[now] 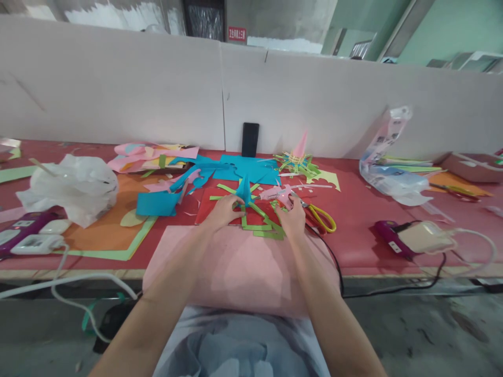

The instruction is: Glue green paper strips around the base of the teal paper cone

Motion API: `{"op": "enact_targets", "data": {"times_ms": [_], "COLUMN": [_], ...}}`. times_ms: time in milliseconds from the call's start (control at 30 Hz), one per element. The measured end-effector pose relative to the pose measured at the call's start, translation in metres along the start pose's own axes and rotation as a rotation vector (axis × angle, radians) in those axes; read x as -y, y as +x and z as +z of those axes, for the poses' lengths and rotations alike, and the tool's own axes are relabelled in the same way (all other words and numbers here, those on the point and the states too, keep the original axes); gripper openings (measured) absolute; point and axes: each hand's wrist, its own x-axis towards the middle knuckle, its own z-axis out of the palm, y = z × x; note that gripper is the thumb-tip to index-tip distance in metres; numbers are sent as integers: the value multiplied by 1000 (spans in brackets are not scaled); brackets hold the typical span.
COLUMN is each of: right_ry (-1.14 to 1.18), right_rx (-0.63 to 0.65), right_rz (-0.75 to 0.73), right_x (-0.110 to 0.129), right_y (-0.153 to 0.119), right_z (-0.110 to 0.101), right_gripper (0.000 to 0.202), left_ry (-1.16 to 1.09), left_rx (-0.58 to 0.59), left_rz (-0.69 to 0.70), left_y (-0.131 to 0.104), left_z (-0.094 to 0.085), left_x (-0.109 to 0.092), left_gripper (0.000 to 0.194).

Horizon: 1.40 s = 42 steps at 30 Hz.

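A blue paper cone (244,192) stands point up among light green paper strips (257,228), several of which spread out around its base. My left hand (225,212) has its fingers and thumb closed at the cone's lower left side. In my right hand (291,215) is a pink hot glue gun (280,194), its nozzle pointing left at the cone's base. A glue stick sticks out of the gun's back to the right. Just right of this hand lie scissors with yellow handles (323,218). The fingertips are partly hidden.
Behind stands a pink cone (300,145) on a green strip base. Blue sheets (251,168), a black phone (250,139) and pink scraps (153,152) lie or lean at the back. Plastic bags (74,183) and power strips (393,238) flank the work area. A black cable runs down at right.
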Motion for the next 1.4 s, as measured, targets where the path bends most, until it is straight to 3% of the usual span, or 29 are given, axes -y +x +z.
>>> {"op": "enact_targets", "data": {"times_ms": [100, 233, 400, 733, 1400], "right_ry": [-16, -18, -11, 53, 45], "right_rx": [-7, -11, -8, -34, -31], "right_rz": [-12, -21, -9, -8, 7], "right_x": [-2, -4, -5, -10, -8], "right_y": [0, 0, 1, 3, 2], "right_z": [1, 2, 2, 6, 5], "right_gripper": [49, 50, 51, 52, 55], "left_ry": [143, 393, 484, 540, 527], "left_rx": [-78, -143, -72, -82, -15], "left_rz": [-43, -126, -162, -194, -247], "left_y": [-7, -26, -42, -40, -41], "left_z": [1, 13, 38, 54, 54], "left_x": [-9, -33, -55, -53, -54], "left_gripper": [22, 37, 60, 68, 72]}}
